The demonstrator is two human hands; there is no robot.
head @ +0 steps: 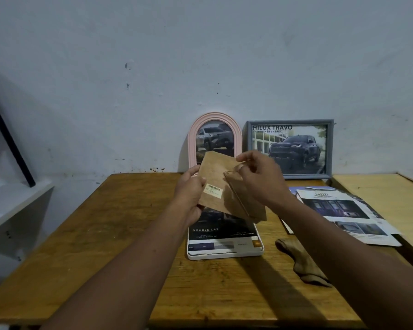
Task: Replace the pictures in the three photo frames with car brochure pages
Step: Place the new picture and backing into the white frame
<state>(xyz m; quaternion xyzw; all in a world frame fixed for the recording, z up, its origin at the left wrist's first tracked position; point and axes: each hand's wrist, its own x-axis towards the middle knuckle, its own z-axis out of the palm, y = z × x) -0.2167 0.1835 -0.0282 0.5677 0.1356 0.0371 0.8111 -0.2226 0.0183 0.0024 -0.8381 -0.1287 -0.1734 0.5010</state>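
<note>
The left hand's (188,189) fingers curled round the left edge of one brown backing board (215,172), thumb on its labelled face. The right hand's (260,177) thumb and forefinger pinched the top of the board's stand flap (236,196). The board hung tilted above the table (105,222).

There were three frames. One white frame (224,256) lay flat beneath the board, holding a car brochure page (222,232). A pink arched frame (191,139) and a grey frame (329,148) stood against the wall, each holding a truck picture. At least two loose brochure sheets (343,210) overlapped on the right, with one brown stand piece (301,260) near them.
</note>
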